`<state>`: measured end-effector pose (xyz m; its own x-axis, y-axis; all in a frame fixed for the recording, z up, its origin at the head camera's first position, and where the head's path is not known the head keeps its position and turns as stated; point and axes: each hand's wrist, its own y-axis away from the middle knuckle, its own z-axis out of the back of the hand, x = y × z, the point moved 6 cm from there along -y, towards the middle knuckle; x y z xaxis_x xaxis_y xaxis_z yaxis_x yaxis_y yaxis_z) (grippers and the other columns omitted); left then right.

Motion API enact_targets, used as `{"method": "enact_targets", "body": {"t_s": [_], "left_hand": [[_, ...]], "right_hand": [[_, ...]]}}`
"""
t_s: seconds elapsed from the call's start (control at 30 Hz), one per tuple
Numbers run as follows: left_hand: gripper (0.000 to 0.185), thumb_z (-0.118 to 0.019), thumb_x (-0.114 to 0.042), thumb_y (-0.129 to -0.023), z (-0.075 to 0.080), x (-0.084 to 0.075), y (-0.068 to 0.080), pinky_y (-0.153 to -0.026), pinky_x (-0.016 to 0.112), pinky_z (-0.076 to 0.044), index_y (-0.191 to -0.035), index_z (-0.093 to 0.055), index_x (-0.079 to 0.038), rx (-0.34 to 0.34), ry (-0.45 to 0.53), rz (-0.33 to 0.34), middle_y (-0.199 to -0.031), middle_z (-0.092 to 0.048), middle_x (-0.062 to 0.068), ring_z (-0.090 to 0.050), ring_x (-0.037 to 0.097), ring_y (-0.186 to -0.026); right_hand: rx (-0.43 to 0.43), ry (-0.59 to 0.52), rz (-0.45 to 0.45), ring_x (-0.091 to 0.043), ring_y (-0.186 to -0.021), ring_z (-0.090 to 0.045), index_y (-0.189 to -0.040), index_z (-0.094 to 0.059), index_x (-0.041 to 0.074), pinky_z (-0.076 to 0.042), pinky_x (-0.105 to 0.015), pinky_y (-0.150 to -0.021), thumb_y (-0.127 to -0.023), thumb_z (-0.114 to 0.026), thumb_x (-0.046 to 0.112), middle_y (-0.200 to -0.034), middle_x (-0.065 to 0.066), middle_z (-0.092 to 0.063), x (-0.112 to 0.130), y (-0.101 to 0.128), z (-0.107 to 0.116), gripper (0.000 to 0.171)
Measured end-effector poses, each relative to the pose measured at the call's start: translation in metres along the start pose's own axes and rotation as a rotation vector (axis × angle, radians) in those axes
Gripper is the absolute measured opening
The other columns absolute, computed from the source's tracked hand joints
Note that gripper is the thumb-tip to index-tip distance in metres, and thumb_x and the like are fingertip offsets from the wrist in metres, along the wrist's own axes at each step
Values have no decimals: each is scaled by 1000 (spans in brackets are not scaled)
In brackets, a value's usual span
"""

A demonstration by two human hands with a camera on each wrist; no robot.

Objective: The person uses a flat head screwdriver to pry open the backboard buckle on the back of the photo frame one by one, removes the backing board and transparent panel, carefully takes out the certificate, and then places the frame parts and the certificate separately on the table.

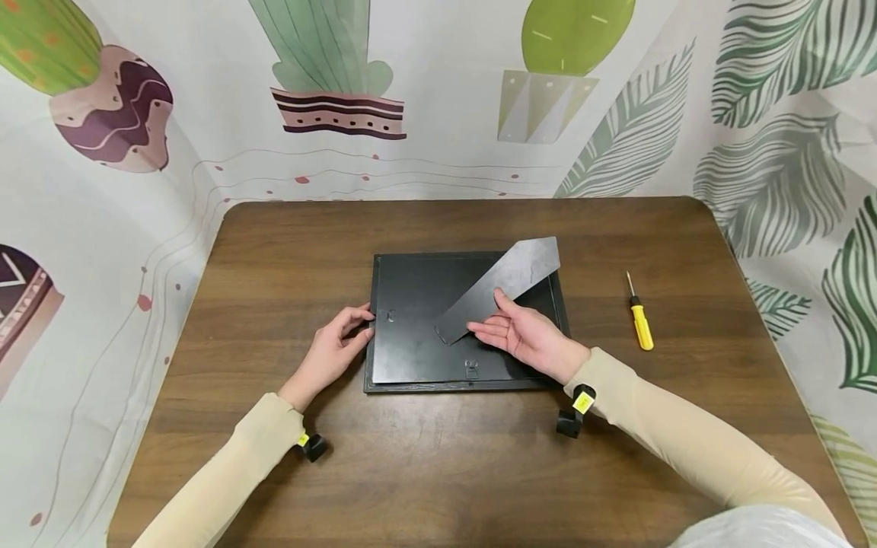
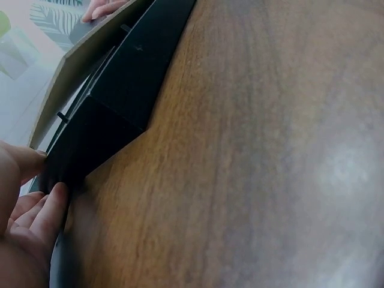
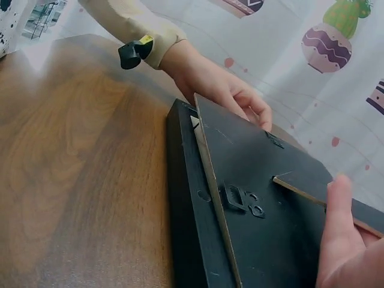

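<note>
A black picture frame (image 1: 418,388) lies face down on the table. Its black backing board (image 1: 411,346) sits tilted in it, its edge raised above the rim in both wrist views. The hinged easel stand (image 1: 530,262) swings up from the board. My right hand (image 1: 524,335) pinches this stand, thumb on top and fingers below. At the left edge, my left hand (image 1: 336,342) grips the frame's side with thumb and curled fingers; in the left wrist view the thumb (image 2: 24,161) meets the board's edge. Metal hangers (image 3: 243,201) show on the board.
To the right of the frame lies a screwdriver (image 1: 640,323) with a yellow handle. The wooden table (image 1: 438,472) reaches to a wall cloth (image 1: 452,167) printed with cacti and leaves. Each wrist wears a small black camera (image 1: 569,422).
</note>
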<state>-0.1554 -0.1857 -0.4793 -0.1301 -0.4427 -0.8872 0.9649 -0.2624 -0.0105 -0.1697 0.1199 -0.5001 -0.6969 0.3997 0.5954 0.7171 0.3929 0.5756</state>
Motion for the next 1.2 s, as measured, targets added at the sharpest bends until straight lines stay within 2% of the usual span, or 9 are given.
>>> {"method": "enact_targets", "body": {"t_s": [0.2,0.33,0.47,0.57,0.73,0.87,1.0,1.07,1.2], "left_hand": [[22,-64,2,-102,0,0,0,-100,54,-54,-122,-61,9,-4,0,-5,-150,-54,27,-58,42,-132],[22,-64,2,-101,1,1,1,-100,55,-54,-122,-61,9,-7,-4,-12,-149,-54,28,-58,43,-132],[22,-64,2,-101,1,1,1,-100,55,-54,-122,-61,9,-8,-3,-11,-149,-54,28,-58,42,-133],[22,-64,1,-102,0,1,1,-100,56,-54,-123,-61,8,-4,2,-3,-150,-54,27,-58,42,-133],[23,-64,1,-102,0,2,2,-100,56,-54,-123,-61,8,-3,4,0,-150,-53,27,-57,42,-134],[23,-64,0,-102,0,3,1,-100,56,-54,-123,-61,8,-1,2,3,-150,-54,27,-57,41,-134],[23,-64,0,-102,0,3,1,-100,56,-54,-123,-61,8,1,3,9,-150,-53,27,-57,41,-134],[23,-64,0,-102,0,2,1,-100,56,-54,-123,-61,8,0,4,10,-150,-53,27,-57,42,-134],[23,-64,0,-102,1,1,0,-101,56,-54,-123,-61,9,-3,2,6,-150,-54,27,-57,42,-133]], "right_hand": [[-9,168,-8,-11,-90,-75,-150,-29,-16,-60,-22,-78,-114,-29,46,-159,-42,-26,0,1,3,72],[-17,202,7,-12,-89,-76,-140,-41,-16,-60,-23,-73,-114,-27,50,-133,-34,-62,3,3,4,72],[-38,247,-3,-13,-88,-76,-130,-46,-14,-59,-23,-69,-113,-29,51,-127,-29,-66,2,1,6,69],[-47,273,-22,-12,-88,-75,-140,-38,-20,-59,-22,-67,-113,-27,52,-132,-31,-62,1,-1,8,78],[-53,285,-16,-13,-86,-75,-145,-33,-18,-58,-23,-65,-114,-25,49,-103,-11,-73,3,-2,10,75],[-99,325,71,-14,-81,-75,-154,-18,-6,-59,-25,-62,-115,-29,36,-95,-6,-74,12,0,16,58],[-216,391,215,-13,-73,-74,-140,-25,-1,-59,-26,-55,-113,-38,26,-95,-7,-68,29,4,28,41],[-282,420,307,-11,-67,-72,-136,-24,0,-58,-25,-50,-112,-42,23,-100,-9,-62,40,6,36,39],[-399,599,507,-7,-58,-65,-155,-16,4,-53,-23,-44,-109,-49,18,-104,-16,-58,63,13,50,58]]}}
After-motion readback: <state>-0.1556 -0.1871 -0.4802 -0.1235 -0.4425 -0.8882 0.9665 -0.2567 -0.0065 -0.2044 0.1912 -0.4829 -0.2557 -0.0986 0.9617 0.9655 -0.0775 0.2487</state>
